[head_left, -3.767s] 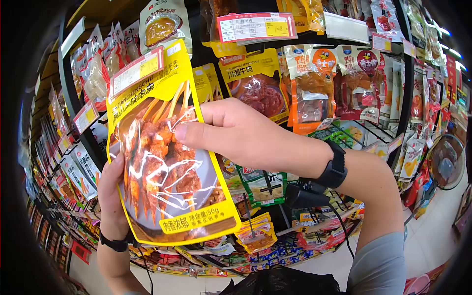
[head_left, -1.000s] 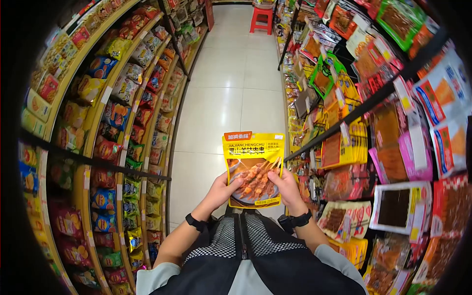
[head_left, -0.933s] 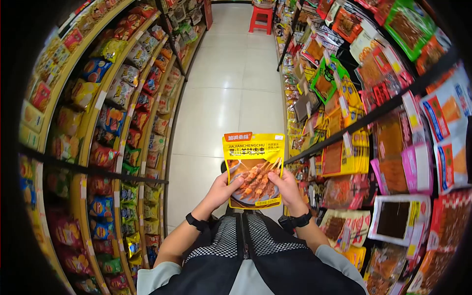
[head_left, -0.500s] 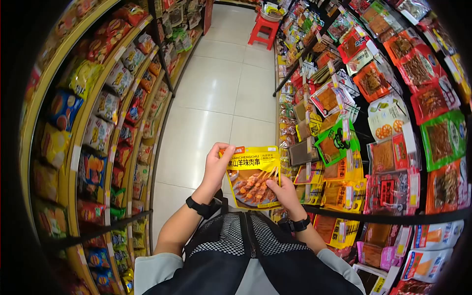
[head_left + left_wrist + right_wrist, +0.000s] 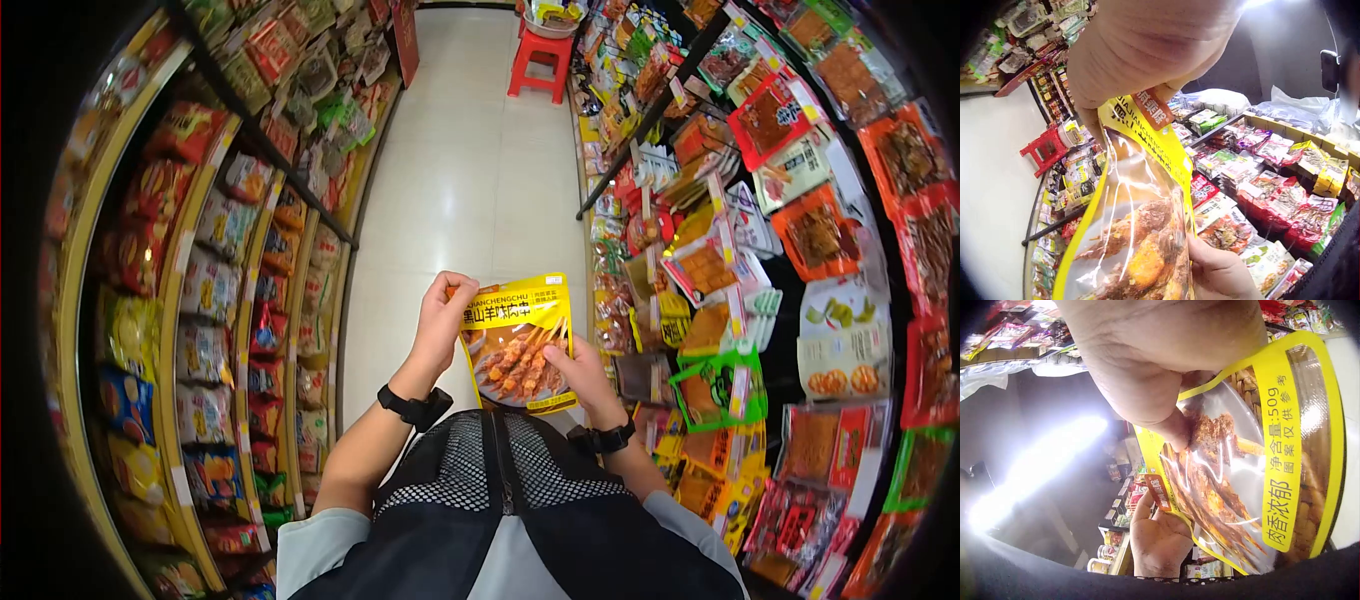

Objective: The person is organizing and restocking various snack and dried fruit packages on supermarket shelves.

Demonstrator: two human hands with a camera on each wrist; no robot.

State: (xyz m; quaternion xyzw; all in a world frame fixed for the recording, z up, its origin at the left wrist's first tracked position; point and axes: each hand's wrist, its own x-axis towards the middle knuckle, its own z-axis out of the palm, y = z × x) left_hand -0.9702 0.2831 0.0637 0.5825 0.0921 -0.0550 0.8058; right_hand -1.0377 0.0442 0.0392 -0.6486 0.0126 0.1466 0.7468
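Observation:
A yellow snack pouch [image 5: 516, 352] with a picture of meat skewers is held upright in front of the body, printed front toward the head camera. My left hand [image 5: 440, 318] pinches its top left corner, covering part of the orange label. My right hand [image 5: 582, 378] grips the lower right edge, thumb on the picture and the other fingers behind. In the left wrist view, the left hand [image 5: 1147, 53] closes over the pouch's top, with the right hand [image 5: 1225, 275] below. The right wrist view shows the right thumb [image 5: 1175, 428] pressing the pouch's front [image 5: 1222, 469].
Shelves of bagged snacks [image 5: 205, 335] line the left side. Hanging packets [image 5: 815, 235] fill the racks on the right. A tiled aisle floor [image 5: 465, 160] runs ahead between them, with a red stool [image 5: 540, 65] bearing a basin at its far right.
The view has turned from a close rack to the aisle, and the pouch has moved lower and farther away. My left hand has shifted from the pouch's lower left side to its top left corner.

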